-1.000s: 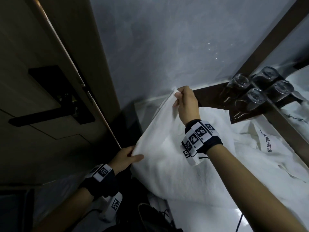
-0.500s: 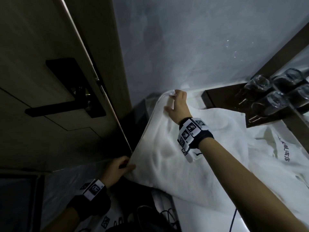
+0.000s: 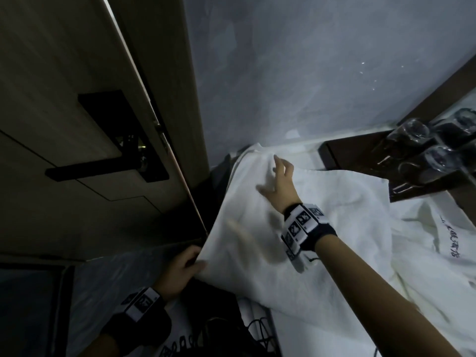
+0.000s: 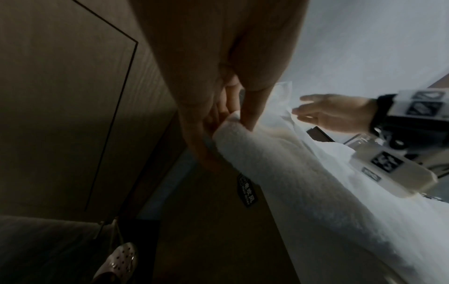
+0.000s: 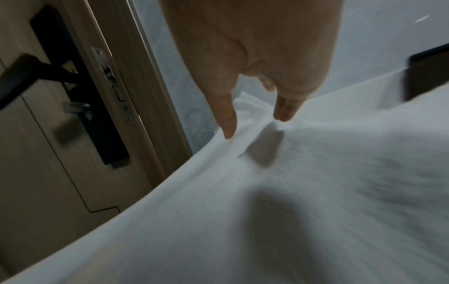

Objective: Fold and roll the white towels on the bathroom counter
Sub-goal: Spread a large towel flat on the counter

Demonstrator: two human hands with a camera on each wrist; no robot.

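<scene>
A large white towel (image 3: 257,243) lies spread over the bathroom counter, its near left corner hanging past the counter's edge. My left hand (image 3: 184,266) pinches that near corner between thumb and fingers, seen close in the left wrist view as the towel corner (image 4: 233,130). My right hand (image 3: 279,181) hovers with fingers spread just above the towel's far left corner (image 5: 252,109), holding nothing. More white towels (image 3: 432,253), one with dark lettering, lie crumpled at the right.
A wooden door (image 3: 77,124) with a black handle (image 3: 103,171) stands close on the left. A dark wooden shelf (image 3: 360,158) with upturned glasses (image 3: 409,135) sits at the back right, against the grey wall (image 3: 309,73). A dark basket (image 3: 226,331) lies below the counter.
My right hand lowered the towel's far corner onto the counter and let it go, fingers now spread. My left hand kept its pinch on the near corner and dropped lower.
</scene>
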